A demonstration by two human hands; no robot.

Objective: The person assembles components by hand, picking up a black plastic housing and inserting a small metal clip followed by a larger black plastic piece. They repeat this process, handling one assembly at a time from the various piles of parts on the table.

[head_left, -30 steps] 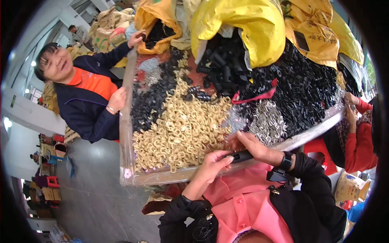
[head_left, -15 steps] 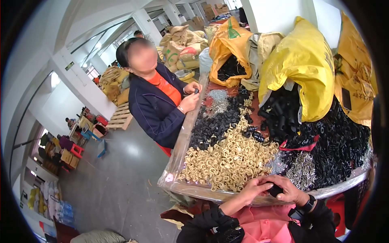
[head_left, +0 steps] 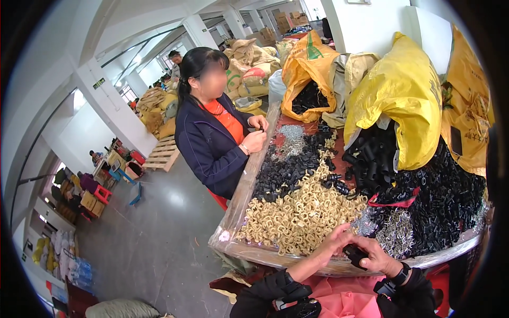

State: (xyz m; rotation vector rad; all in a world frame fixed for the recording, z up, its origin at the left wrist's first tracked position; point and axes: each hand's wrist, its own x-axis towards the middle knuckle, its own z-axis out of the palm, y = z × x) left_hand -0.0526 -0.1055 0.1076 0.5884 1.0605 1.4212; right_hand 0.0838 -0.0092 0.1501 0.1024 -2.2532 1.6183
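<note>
Both my hands are together at the table's near edge, around a small black plastic part (head_left: pixel 356 255). My right hand (head_left: pixel 379 257) is closed on it from the right, its fingers curled over the top. My left hand (head_left: pixel 330 249) is closed at its left side, with the fingertips partly hidden. Just beyond my left hand lies a heap of beige curved clips (head_left: pixel 297 212). Past my right hand are a pile of silvery metal clips (head_left: pixel 396 233) and a small heap of grey metal bits (head_left: pixel 364 222).
Black plastic parts (head_left: pixel 445 196) cover the table's right side, below a slumped yellow sack (head_left: pixel 397 95). An open orange sack (head_left: pixel 309 74) stands at the back. Across the wrapped wooden rim (head_left: pixel 233 217), a co-worker (head_left: pixel 212 132) handles a small dark piece. A pallet (head_left: pixel 161 153) lies on the floor.
The black part has tilted between my hands and shows more of itself. My left fingers have lifted somewhat. The co-worker has turned toward the table, and the whole view has shifted slightly.
</note>
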